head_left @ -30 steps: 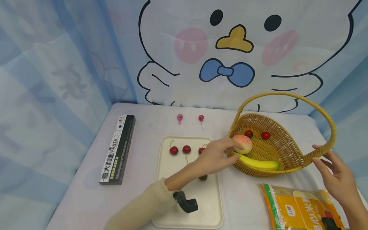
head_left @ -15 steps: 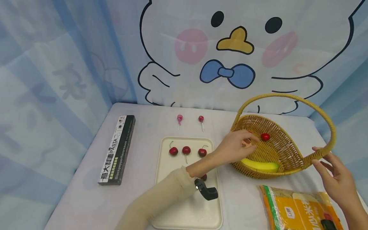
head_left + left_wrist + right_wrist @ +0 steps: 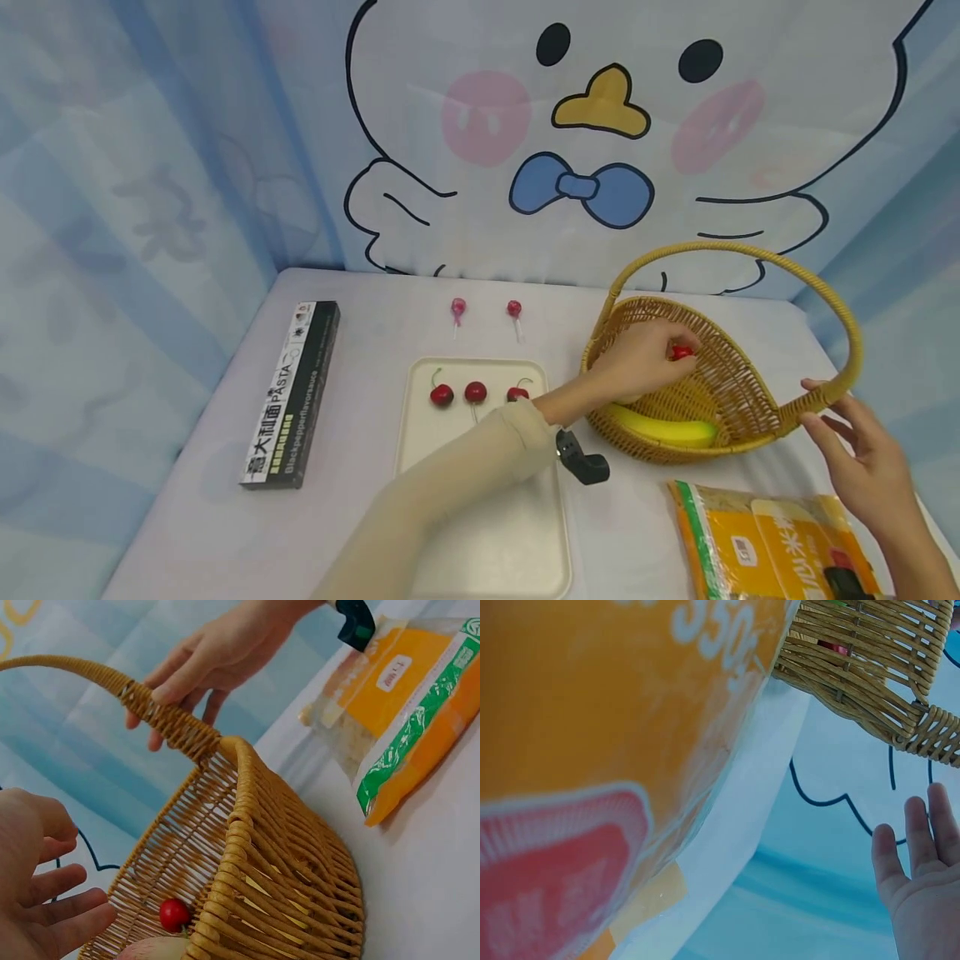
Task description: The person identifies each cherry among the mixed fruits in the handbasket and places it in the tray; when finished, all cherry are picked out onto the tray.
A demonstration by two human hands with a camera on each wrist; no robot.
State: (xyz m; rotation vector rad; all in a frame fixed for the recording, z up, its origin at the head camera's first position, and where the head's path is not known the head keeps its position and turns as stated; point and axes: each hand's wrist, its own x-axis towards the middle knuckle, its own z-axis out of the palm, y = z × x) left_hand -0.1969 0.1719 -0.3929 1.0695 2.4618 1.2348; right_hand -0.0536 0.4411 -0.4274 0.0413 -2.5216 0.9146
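My left hand hangs over the left part of a wicker basket, its fingers bent loosely. In the head view a red cherry shows between its thumb and fingers. The left wrist view has a cherry lying in the basket, apart from the visible fingers, beside a pale peach that the hand hides from the head camera. A yellow banana lies at the basket's front. My right hand holds the right base of the basket's handle between thumb and fingers.
A cream tray with several cherries stands left of the basket, partly under my left sleeve. Two lollipops lie behind it. At far left is a pasta box. An orange food packet lies in front of the basket.
My left hand has moved right and deeper over the basket, from the peach towards the cherry. The right hand stays at the handle. The head view has shifted slightly.
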